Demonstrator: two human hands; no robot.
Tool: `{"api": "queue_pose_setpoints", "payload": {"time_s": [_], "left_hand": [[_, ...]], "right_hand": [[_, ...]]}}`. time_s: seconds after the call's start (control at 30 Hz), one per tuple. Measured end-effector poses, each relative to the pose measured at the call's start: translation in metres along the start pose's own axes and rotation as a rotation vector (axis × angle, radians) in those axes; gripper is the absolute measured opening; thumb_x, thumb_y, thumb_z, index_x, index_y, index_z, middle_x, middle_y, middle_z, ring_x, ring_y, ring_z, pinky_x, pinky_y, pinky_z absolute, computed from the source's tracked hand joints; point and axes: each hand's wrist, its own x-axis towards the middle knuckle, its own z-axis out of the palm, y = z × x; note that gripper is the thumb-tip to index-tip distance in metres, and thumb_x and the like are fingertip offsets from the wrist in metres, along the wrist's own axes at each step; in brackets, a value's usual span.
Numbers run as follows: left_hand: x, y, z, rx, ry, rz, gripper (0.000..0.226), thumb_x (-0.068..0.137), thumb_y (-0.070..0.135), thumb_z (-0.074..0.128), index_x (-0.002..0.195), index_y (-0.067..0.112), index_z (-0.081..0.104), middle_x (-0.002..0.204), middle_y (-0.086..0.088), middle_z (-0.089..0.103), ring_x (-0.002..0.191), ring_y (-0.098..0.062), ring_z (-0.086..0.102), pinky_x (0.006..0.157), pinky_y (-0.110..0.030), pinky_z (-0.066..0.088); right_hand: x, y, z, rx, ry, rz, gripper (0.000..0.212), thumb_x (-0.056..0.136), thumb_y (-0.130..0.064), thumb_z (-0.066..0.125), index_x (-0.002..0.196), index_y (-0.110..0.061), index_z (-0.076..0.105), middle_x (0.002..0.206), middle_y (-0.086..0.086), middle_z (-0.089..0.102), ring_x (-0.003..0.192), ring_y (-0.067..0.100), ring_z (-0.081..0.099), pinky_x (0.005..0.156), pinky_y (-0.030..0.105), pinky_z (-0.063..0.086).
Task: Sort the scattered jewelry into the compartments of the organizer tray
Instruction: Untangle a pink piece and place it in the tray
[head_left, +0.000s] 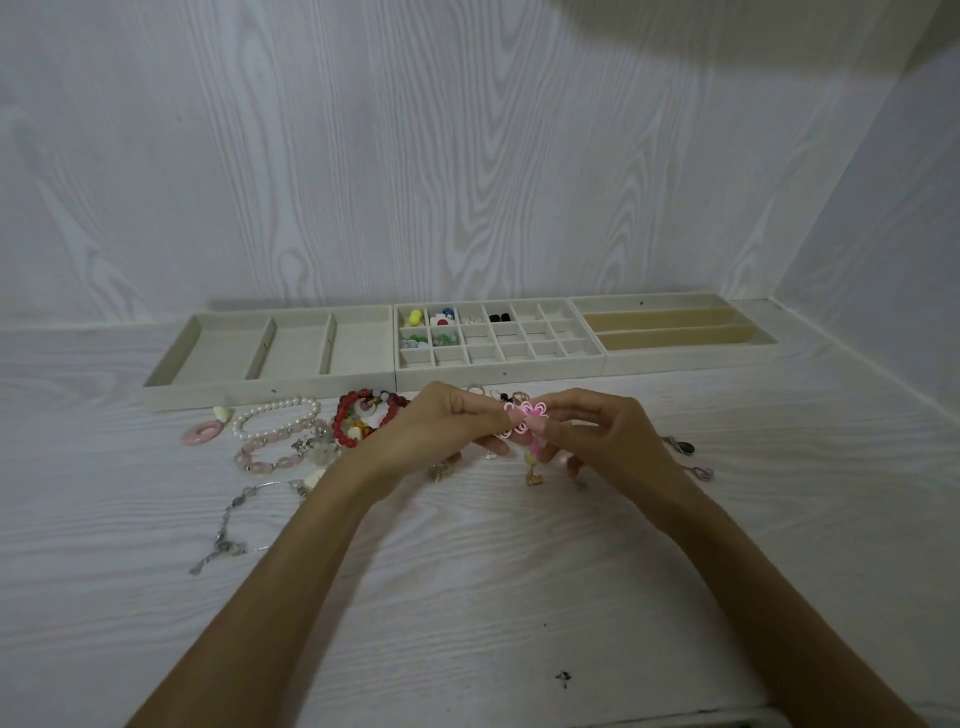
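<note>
Open table near, jewelry and trays farther back

The white table (467, 597) is bare at 6 o'clock, between and beside the two arms, so a hand can slide there. At 9 o'clock a crowd of bracelets blocks the way: the pearl bracelet (275, 422), the red bead bracelet (347, 415), the pink bead bracelet (265, 457) and the silver chain (228, 525). At 3 o'clock two small dark pendants (684, 448) lie apart, with bare table around them. At 12 o'clock the organizer tray (498, 373) stands like a low wall, touching the wide tray (171, 364) and the long-slot tray (675, 364). Behind them is the wall (467, 156).
</note>
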Motion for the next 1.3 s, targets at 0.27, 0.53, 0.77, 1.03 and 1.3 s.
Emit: {"api": "queue_pose_setpoints", "payload": {"time_s": [0.27, 0.53, 0.77, 1.03, 1.3], "left_hand": [[0.000, -0.001, -0.001, -0.084, 0.070, 0.049, 0.011, 0.088, 0.023, 0.063, 0.089, 0.022, 0.074, 0.079, 0.015, 0.073, 0.064, 0.007, 0.062, 0.055, -0.015, 0.037], [0.001, 0.001, -0.005, -0.158, 0.093, 0.060, 0.016, 0.088, 0.027, 0.063, 0.089, 0.017, 0.075, 0.072, 0.013, 0.072, 0.058, 0.003, 0.056, 0.053, -0.009, 0.041], [0.000, 0.005, -0.010, -0.338, -0.091, -0.178, 0.014, 0.086, 0.020, 0.065, 0.090, 0.008, 0.071, 0.068, 0.006, 0.070, 0.044, -0.001, 0.042, 0.037, -0.012, 0.025], [0.003, 0.005, -0.004, -0.199, -0.020, -0.208, 0.014, 0.082, 0.021, 0.071, 0.092, 0.012, 0.074, 0.078, 0.003, 0.074, 0.043, 0.002, 0.047, 0.040, -0.014, 0.024], [0.000, 0.002, -0.004, -0.084, -0.007, -0.085, 0.016, 0.085, 0.025, 0.068, 0.100, 0.022, 0.072, 0.079, 0.011, 0.072, 0.063, 0.006, 0.059, 0.045, -0.011, 0.037]], "right_hand": [[0.000, -0.002, -0.003, 0.074, 0.084, -0.150, 0.012, 0.080, -0.009, 0.068, 0.086, -0.019, 0.072, 0.070, -0.002, 0.073, 0.062, 0.011, 0.068, 0.052, 0.018, 0.051], [0.001, -0.005, -0.004, 0.353, -0.052, 0.098, 0.026, 0.073, -0.025, 0.064, 0.096, -0.015, 0.072, 0.078, 0.003, 0.072, 0.069, 0.010, 0.067, 0.054, 0.015, 0.048], [0.002, -0.008, -0.006, 0.474, -0.184, 0.183, 0.019, 0.079, -0.019, 0.058, 0.093, -0.013, 0.069, 0.070, -0.005, 0.064, 0.048, 0.003, 0.047, 0.042, 0.012, 0.036], [0.005, -0.006, -0.003, 0.437, -0.141, 0.184, 0.024, 0.077, -0.021, 0.058, 0.096, -0.014, 0.070, 0.061, -0.007, 0.061, 0.047, 0.001, 0.048, 0.043, 0.010, 0.033], [0.012, -0.006, -0.014, 0.472, -0.075, 0.275, 0.022, 0.073, -0.021, 0.065, 0.093, -0.015, 0.070, 0.072, -0.004, 0.067, 0.060, 0.001, 0.062, 0.046, 0.010, 0.043]]}}
